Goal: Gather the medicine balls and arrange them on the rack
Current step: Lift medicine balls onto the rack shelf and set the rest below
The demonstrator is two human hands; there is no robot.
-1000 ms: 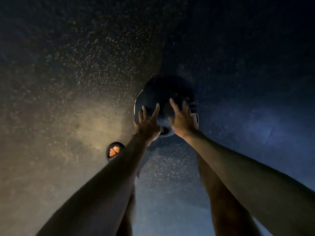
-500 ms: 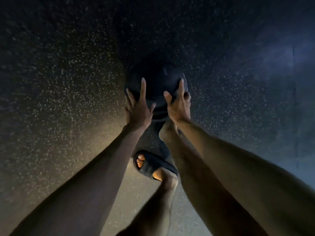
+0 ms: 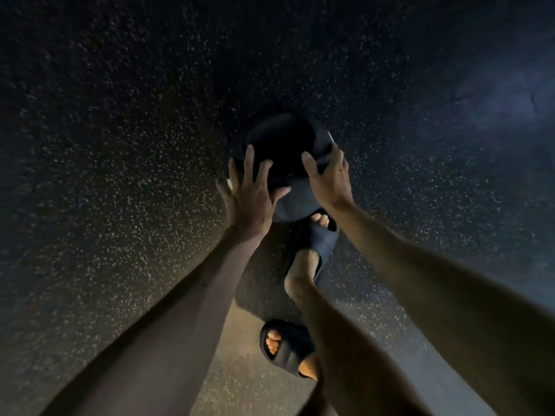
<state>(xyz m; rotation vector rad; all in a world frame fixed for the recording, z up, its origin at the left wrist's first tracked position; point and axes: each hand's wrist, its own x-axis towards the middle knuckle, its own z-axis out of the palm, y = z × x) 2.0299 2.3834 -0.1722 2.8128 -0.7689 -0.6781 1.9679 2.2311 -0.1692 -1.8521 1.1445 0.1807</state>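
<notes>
One dark medicine ball (image 3: 285,145) is in the middle of the head view, dimly lit. My left hand (image 3: 249,193) presses its left side with the fingers spread and straight. On the right side my right hand (image 3: 330,178) lies flat against it, thumb on top. The ball's lower edge covers the toe end of my forward sandal, so it appears to be held off the floor. No rack is in view.
Dark speckled rubber floor (image 3: 120,175) fills the view, lit warmly at the lower left and bluish at the right. My forward foot in a dark sandal (image 3: 318,244) is just under the ball. The other sandal (image 3: 285,346) is behind it.
My hands have spread from the near face of the ball to its two sides. My feet have stepped forward, one now under the ball, and the floor has shifted in the view.
</notes>
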